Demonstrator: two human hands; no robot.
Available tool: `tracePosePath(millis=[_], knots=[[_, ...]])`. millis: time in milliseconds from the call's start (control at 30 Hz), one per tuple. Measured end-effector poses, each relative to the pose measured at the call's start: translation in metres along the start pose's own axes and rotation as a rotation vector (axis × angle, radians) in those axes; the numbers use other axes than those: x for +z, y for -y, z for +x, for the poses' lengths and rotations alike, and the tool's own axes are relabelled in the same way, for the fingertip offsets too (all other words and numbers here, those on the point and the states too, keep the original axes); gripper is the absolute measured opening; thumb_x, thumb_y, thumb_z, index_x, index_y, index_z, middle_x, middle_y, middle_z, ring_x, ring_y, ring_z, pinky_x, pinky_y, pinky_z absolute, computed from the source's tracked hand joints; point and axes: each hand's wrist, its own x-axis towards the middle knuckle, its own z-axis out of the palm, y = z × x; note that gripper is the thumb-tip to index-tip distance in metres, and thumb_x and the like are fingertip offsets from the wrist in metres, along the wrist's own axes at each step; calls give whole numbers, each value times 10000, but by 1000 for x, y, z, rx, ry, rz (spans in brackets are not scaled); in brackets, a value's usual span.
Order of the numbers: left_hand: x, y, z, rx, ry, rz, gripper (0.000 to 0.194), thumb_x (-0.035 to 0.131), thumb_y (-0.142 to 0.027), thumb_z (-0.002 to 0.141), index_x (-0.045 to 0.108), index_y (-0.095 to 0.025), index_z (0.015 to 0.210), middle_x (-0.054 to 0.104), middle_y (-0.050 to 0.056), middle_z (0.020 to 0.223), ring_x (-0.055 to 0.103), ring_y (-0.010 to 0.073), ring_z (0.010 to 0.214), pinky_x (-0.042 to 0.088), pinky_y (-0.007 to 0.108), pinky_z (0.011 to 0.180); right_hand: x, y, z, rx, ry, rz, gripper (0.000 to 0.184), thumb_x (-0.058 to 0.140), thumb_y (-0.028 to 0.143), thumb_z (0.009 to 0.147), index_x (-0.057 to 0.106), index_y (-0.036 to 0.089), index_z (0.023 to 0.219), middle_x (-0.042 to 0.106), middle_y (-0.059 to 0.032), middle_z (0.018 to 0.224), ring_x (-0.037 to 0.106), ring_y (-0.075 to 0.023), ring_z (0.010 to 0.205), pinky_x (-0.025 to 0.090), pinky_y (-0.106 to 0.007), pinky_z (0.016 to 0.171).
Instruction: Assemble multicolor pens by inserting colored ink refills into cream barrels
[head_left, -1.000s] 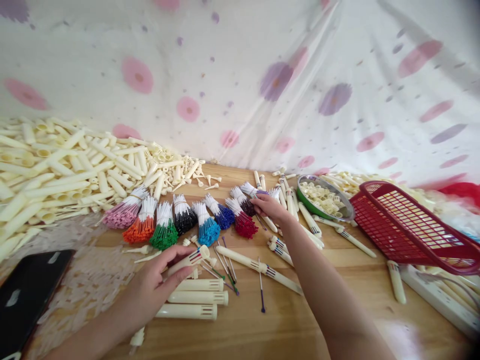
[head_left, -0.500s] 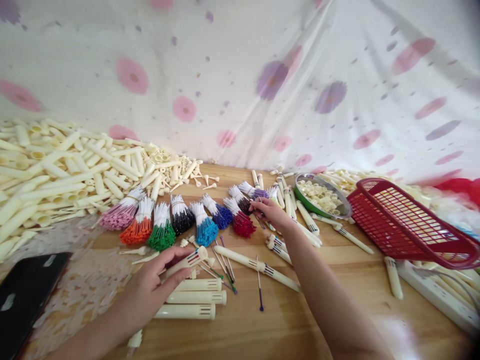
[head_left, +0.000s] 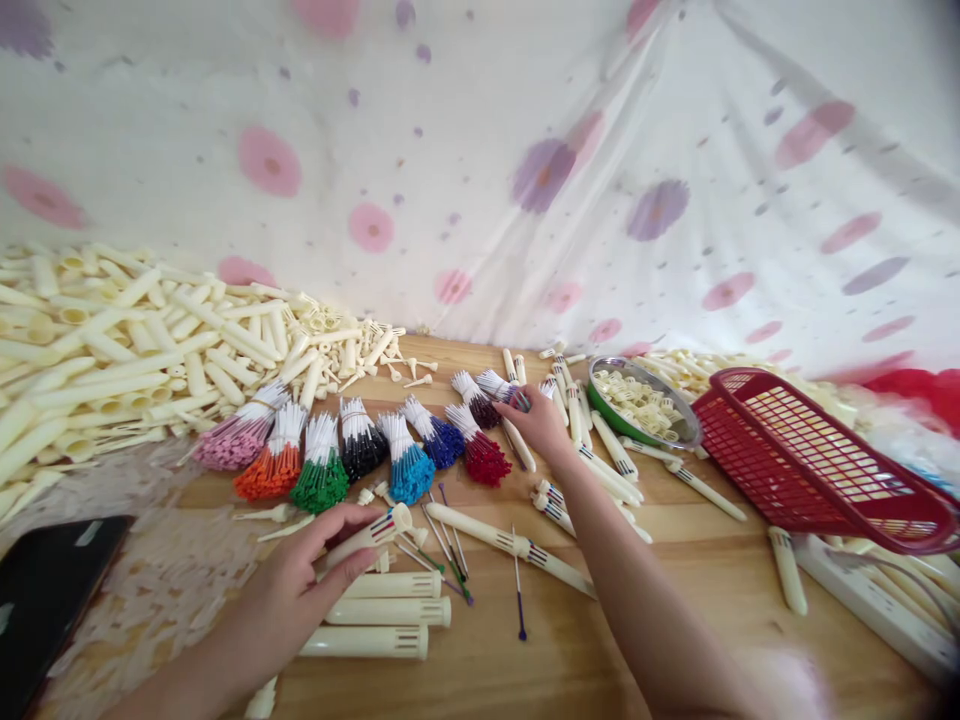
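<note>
Right hand [head_left: 538, 422] has shifted slightly at the purple bundle [head_left: 496, 384], grip unclear; nearer than it, left hand [head_left: 315, 562] grasps a tube [head_left: 373, 533], best kept steady.

Both forearms [head_left: 652, 580] and wrists [head_left: 564, 458] are bare.

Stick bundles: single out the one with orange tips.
It is the orange-tipped bundle, second from the left, between the pink-tipped bundle and the green-tipped bundle. Its colour sets it apart: no other visible bundle shows orange.
</note>
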Motion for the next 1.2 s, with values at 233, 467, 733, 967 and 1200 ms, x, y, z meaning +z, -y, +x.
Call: tracePosePath(millis=[233, 467, 733, 967, 1200], knots=[[-1, 1, 0, -3, 10, -18, 265, 538, -422, 841, 608, -299, 1065, 690, -2, 1150, 626, 242, 1070, 571, 227, 638, 1, 37, 12, -151, 140, -277, 259, 584, 396, 814, 577, 188, 967, 676, -84, 856, 619, -254, 848, 385, -295, 688], [-2, 1, 0, 1, 25, 1, 277, 532, -426, 849, 596, -299, 1086, 685, 3, 1152, 616, 244, 1083, 563, 223, 634, -3, 31, 16, -109, 237, -432, 253, 522, 373, 876, 566, 159, 1004, 687, -106, 926, 638, -243, 896, 417, -284, 702], [0, 0, -1, -5, 11, -5, 267, 542, -417, 828, 614, -307, 1060, 697, -9, 1141, 642, 234, 1044, 564, 225, 634, 0, 37, 12, -28, 237, -537, 290, 504, 317, 913, 545, 113, 1114, 651, -121, 993, 629, -220, 929, 482, -326, 776], [1, -5, -2, -8, -39, -13, 270, 551, -415, 814, 633, -299, 1044, 707, 0, 1122, 637, 245, 1057, 562, 223, 625, 10, 44, 4, -10, 284, -533, 320, 543, 314, 901, 529, 150, 1175, 562, -87, 1166, 588, -206, 982, 509, -407, 818], [-1, -9, -3, 8, -32, -34, 266, 570, -392, 805, 651, -289, 1037, 716, 5, 1112, 637, 248, 1066, 574, 250, 710, -9, 26, 19, -84, 495, -294, 304, 536, 317, 905, 538, 157, 1163, 565, -82, 1164, 589, -201, 977, 509, -401, 819]])
